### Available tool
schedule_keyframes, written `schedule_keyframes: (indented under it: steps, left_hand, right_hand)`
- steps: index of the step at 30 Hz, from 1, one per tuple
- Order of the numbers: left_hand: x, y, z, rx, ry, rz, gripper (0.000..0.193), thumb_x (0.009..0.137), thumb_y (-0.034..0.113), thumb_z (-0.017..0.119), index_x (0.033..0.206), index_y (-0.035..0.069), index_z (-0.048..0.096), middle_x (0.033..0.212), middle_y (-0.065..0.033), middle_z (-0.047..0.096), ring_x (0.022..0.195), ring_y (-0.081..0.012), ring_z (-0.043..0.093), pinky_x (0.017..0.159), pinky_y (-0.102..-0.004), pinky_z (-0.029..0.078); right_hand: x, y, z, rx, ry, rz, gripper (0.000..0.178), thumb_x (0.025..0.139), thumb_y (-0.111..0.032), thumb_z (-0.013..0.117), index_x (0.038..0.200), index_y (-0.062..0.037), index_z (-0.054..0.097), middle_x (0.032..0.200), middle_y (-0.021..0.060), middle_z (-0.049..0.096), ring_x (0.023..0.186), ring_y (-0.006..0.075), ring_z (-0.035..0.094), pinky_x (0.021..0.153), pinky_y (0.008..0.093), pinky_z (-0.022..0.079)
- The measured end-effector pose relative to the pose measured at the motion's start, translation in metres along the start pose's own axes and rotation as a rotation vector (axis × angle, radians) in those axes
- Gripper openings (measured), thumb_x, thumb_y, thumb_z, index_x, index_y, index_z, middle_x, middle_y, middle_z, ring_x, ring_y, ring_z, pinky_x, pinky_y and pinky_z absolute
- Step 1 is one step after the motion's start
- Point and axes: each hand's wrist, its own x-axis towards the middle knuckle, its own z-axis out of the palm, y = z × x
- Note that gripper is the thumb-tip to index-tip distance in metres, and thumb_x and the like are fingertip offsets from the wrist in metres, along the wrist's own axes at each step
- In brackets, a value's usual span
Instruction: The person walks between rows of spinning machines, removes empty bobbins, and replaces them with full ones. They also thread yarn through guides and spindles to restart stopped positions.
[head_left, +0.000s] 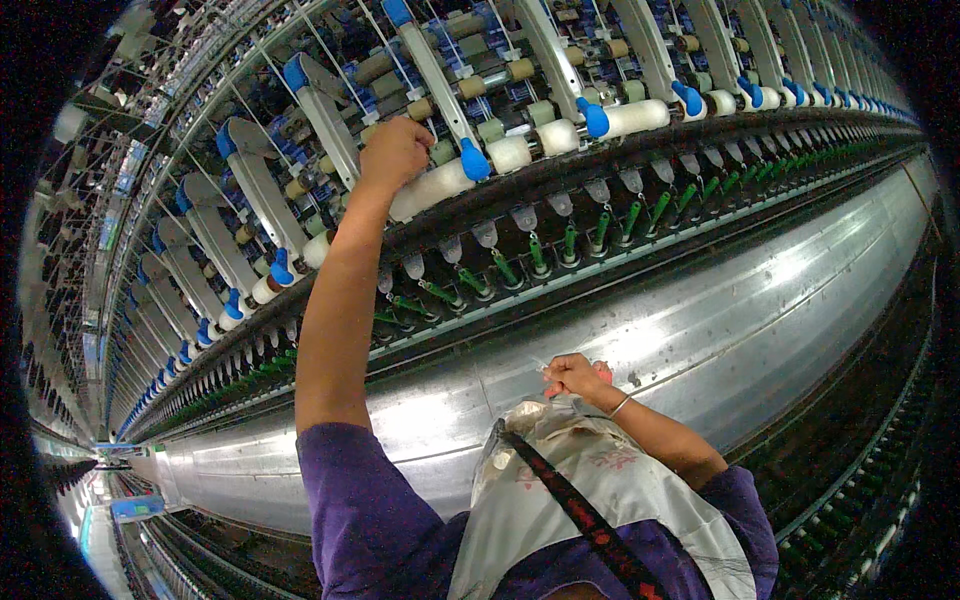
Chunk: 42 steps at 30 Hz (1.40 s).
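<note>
My left hand [397,152] reaches up to the drafting rollers of a spinning frame, between two grey arms with blue ends. Its fingers are curled in beside a white fluff-covered roller [432,190]; what they pinch, if anything, is hidden. Lower down, in front of my apron [570,440], my right hand [578,375] is closed. A small pinkish-red thing [602,370] shows at its edge, and a pale wisp sticks out near the fingertips.
Grey pressure arms [430,75] with blue tips line the machine. Below them runs a row of green spindles [537,255]. A shiny metal panel [690,320] curves along the front. Another row of spindles [850,540] lies at the lower right.
</note>
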Motion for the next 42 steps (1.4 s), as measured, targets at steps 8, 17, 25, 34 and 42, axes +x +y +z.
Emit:
schedule_keyframes:
  steps: [8,17,25,34,42]
  left_hand:
    - [0.008,-0.019,0.01,-0.315,-0.165,0.0,0.028,0.076,0.004,0.055,0.101,0.003,0.068,0.079,-0.0114,0.067,0.071,-0.0227,0.063,0.065,-0.0352,0.051]
    - [0.02,-0.014,0.001,-0.565,-0.253,-0.245,0.02,0.077,0.0,0.055,0.092,-0.003,0.068,0.067,-0.0083,0.063,0.058,-0.0144,0.058,0.055,-0.0296,0.048]
    - [0.023,-0.014,0.005,-0.278,-0.225,-0.1,0.025,0.071,0.004,0.055,0.089,0.004,0.071,0.081,-0.0089,0.069,0.07,-0.0186,0.063,0.066,-0.034,0.05]
    - [0.045,-0.027,0.03,-0.172,-0.241,-0.144,0.028,0.079,0.027,0.063,0.093,0.004,0.07,0.099,-0.0207,0.065,0.089,-0.0378,0.062,0.078,-0.0436,0.049]
    - [0.03,-0.029,0.017,-0.038,-0.12,-0.002,0.037,0.078,0.037,0.054,0.087,0.003,0.065,0.074,-0.0151,0.065,0.069,-0.029,0.061,0.064,-0.0433,0.045]
  right_hand:
    - [-0.001,0.001,-0.003,0.025,-0.013,-0.003,0.018,0.089,-0.014,0.06,0.077,-0.0016,0.06,0.056,0.0011,0.055,0.046,0.0063,0.049,0.04,0.0203,0.034]
    - [-0.008,0.01,-0.015,-0.051,0.063,-0.001,0.014,0.086,-0.013,0.061,0.077,-0.0026,0.061,0.057,0.0026,0.057,0.045,0.0082,0.049,0.04,0.0221,0.037]
    - [-0.02,-0.006,-0.014,0.058,-0.145,0.022,0.017,0.088,-0.019,0.059,0.089,-0.0026,0.063,0.075,0.0047,0.063,0.066,0.0105,0.058,0.057,0.0232,0.043]
    - [-0.024,-0.042,0.053,-0.85,-0.829,0.058,0.077,0.086,-0.069,0.037,0.12,-0.004,0.058,0.117,0.0116,0.059,0.106,0.0237,0.053,0.094,0.0342,0.038]
    - [0.016,-0.003,0.092,-0.457,-1.03,0.103,0.086,0.085,-0.073,0.032,0.125,0.0001,0.053,0.124,0.016,0.054,0.113,0.0243,0.048,0.099,0.0344,0.035]
